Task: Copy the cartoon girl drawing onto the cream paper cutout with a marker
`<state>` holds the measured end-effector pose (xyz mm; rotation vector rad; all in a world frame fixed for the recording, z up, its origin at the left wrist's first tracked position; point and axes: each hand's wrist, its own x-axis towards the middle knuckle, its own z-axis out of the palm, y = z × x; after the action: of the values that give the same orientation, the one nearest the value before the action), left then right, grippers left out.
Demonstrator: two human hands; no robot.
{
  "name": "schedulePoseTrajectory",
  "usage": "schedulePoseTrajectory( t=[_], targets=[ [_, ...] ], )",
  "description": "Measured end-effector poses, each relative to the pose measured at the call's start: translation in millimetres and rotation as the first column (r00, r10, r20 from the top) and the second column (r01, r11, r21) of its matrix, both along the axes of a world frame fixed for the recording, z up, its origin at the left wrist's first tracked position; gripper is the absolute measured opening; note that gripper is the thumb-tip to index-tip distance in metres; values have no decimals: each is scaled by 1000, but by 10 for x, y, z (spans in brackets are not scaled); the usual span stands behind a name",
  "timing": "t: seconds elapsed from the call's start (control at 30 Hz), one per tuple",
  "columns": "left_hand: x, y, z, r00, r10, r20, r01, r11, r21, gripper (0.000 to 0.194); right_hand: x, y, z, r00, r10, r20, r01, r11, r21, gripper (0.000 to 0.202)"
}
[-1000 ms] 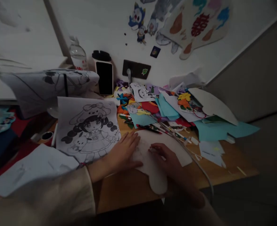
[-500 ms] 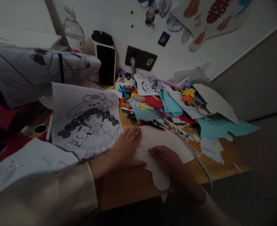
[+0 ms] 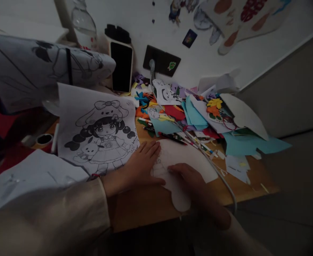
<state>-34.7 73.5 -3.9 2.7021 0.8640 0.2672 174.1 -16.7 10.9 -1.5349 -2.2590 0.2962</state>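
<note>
My left hand [image 3: 143, 164] lies flat with fingers stretched over the left part of a white cut-out paper [image 3: 196, 160] with rounded edges. Faint drawn lines show on the paper beside those fingers. My right hand [image 3: 187, 177] is pinched close over the same paper, its fingertips by the lines; what it grips is small and mostly hidden. Left of my hands is a printed drawing [image 3: 103, 131] of a girl with a dog-ear hat and bow, partly under my left forearm.
Behind the paper are pens [image 3: 172, 138], coloured paper scraps [image 3: 142, 99] and blue sheets [image 3: 254, 142]. A grey cable [image 3: 220, 174] crosses the paper's right side and hangs over the table's front edge. At the back stand a plastic bottle [image 3: 84, 26] and a dark-fronted box [image 3: 121, 65].
The camera view has shifted slightly, so the background sits a little higher. Both hands keep nearly the same places on the paper, with only a slight movement of the right.
</note>
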Motion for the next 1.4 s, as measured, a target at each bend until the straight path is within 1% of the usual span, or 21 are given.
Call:
schedulePoseTrajectory(
  t=[0.07,0.23,0.37,0.5,0.63,0.8,0.93,1.13,1.27,1.4],
  targets=[
    [0,-1,10,1000,-6,-3,6,1000,-10,111,8,-22,2,1000,-4,14,4,1000,-7,26],
    [1,-1,12,1000,4,4,-4,1000,-10,111,-82,12,-5,1000,-15,-2,15,999,46,25],
    [0,0,-8,1000,-4,12,4,1000,-11,110,-118,11,7,1000,-14,0,14,1000,23,25],
    [4,-3,-28,1000,-7,23,7,1000,-9,111,-128,4,36,999,-24,41,23,999,24,24],
    [5,-5,-30,999,-2,35,3,1000,-8,110,-164,14,25,997,-39,67,36,998,42,22],
    [-1,-5,-17,999,-7,46,7,1000,6,110,-158,0,-28,997,-47,63,44,998,44,26],
    [-5,-7,-20,998,-2,56,0,1000,29,109,-155,-1,-56,997,-37,64,32,997,75,27],
    [-5,-11,-28,998,-9,55,8,1000,26,109,-145,-22,-58,994,-51,99,44,996,76,26],
    [-4,-15,-27,998,1,64,-3,1000,29,109,-151,-16,-52,996,-21,87,16,998,60,27],
    [-7,-18,-28,997,-4,71,2,1000,31,109,-139,-19,-52,997,-17,74,13,999,50,28]
  ],
)
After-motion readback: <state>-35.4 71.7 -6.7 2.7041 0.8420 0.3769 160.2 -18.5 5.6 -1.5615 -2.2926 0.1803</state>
